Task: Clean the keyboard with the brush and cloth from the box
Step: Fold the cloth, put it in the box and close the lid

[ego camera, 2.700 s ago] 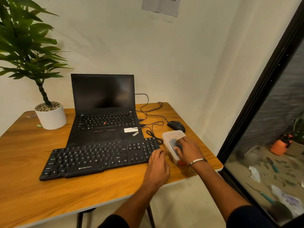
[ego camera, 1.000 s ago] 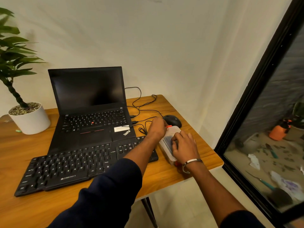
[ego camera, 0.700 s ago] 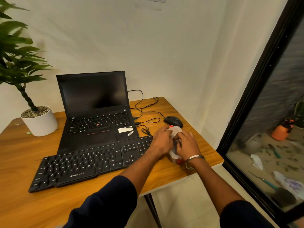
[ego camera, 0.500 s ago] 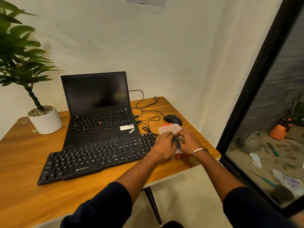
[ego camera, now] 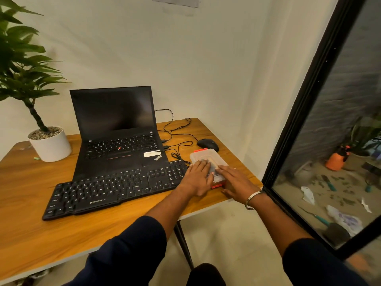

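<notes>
A black keyboard (ego camera: 115, 188) lies on the wooden table (ego camera: 26, 234) in front of a laptop. At its right end stands a clear plastic box (ego camera: 206, 158) with a translucent lid and red clips at both ends. My left hand (ego camera: 198, 178) lies on the lid's near left part with its fingers stretched out. My right hand (ego camera: 235, 180), with a metal bracelet on the wrist, rests flat on the lid's near right side. Something dark shows faintly through the lid; what it is I cannot tell.
An open black laptop (ego camera: 117, 133) stands behind the keyboard. A black mouse (ego camera: 208, 144) and loose cables (ego camera: 177, 137) lie behind the box. A white plant pot (ego camera: 50, 144) sits at the back left. The table's right edge is close to the box; a black-framed glass door (ego camera: 305, 112) stands right.
My left hand came over from the keyboard's end to the box's far clip, then drew back onto the lid. Both hands now lie flat on the lid. The head view shifted.
</notes>
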